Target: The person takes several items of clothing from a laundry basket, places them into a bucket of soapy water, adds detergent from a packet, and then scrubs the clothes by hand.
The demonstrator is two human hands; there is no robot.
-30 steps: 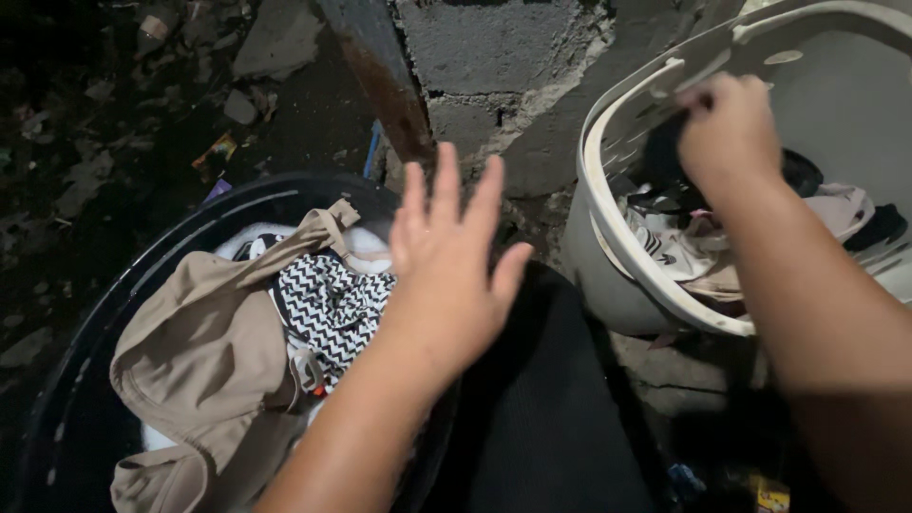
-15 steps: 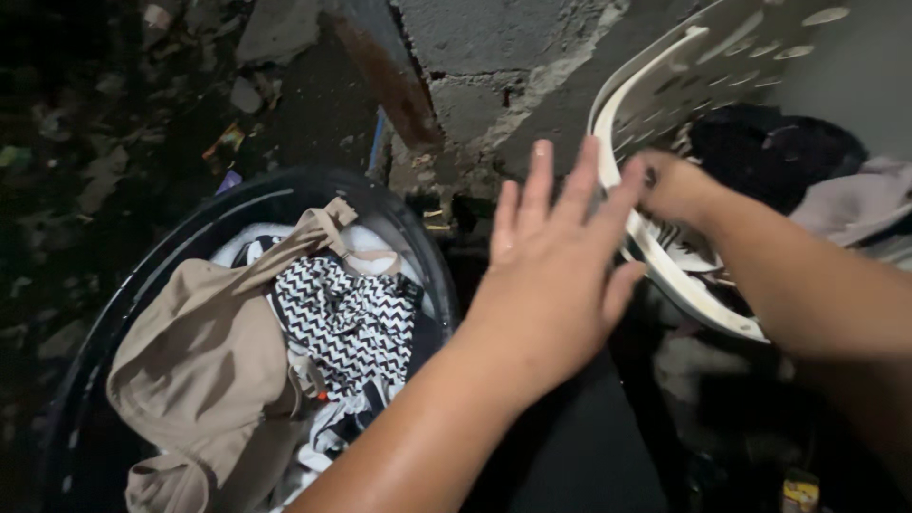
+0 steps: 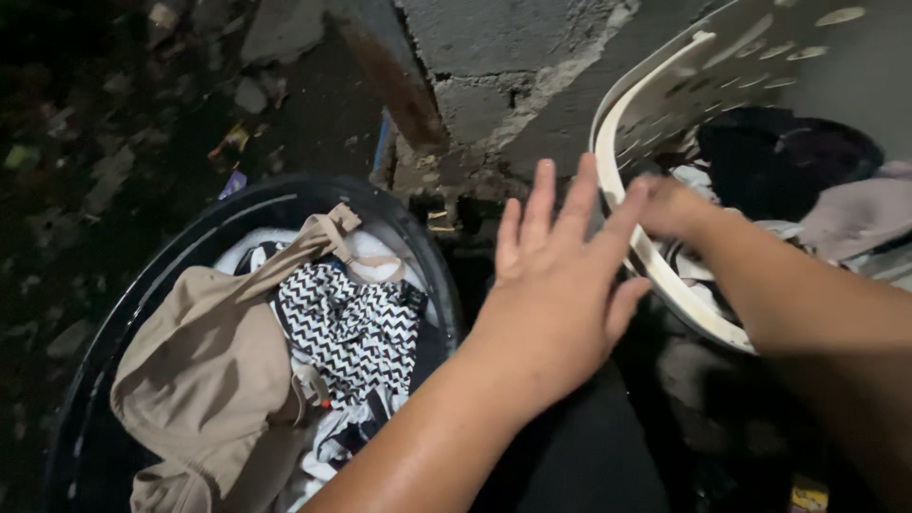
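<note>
A round black plastic tub (image 3: 123,313) fills the 8 o'clock part of the view, smooth-walled with a glossy rim. In it lies a heap of clothes: a soft tan garment (image 3: 204,370) with a strap running up toward 12 o'clock, and just beside it at 3 o'clock a black-and-white zigzag cloth (image 3: 347,323) with a white piece (image 3: 372,258) above it.

At 2 o'clock a white plastic laundry basket (image 3: 655,114) is tipped on its side, its wall pierced with oval slots and its rim curving down toward 4 o'clock. Inside are a black garment (image 3: 760,157) and a pale pinkish one (image 3: 845,214).

A rough grey concrete-block wall (image 3: 503,66) with crumbling mortar stands at 12 o'clock, a rusty metal bar (image 3: 385,81) leaning across it.

The left hand (image 3: 556,280) is flat and spread, fingers apart, hovering between tub and basket, its fingertips just at the basket's rim. The right hand (image 3: 670,204) reaches over the rim into the basket; its fingers are hidden among the clothes, so its grasp cannot be told.

A small yellow wrapper (image 3: 807,494) lies at 5 o'clock on dark, littered ground (image 3: 114,123).
</note>
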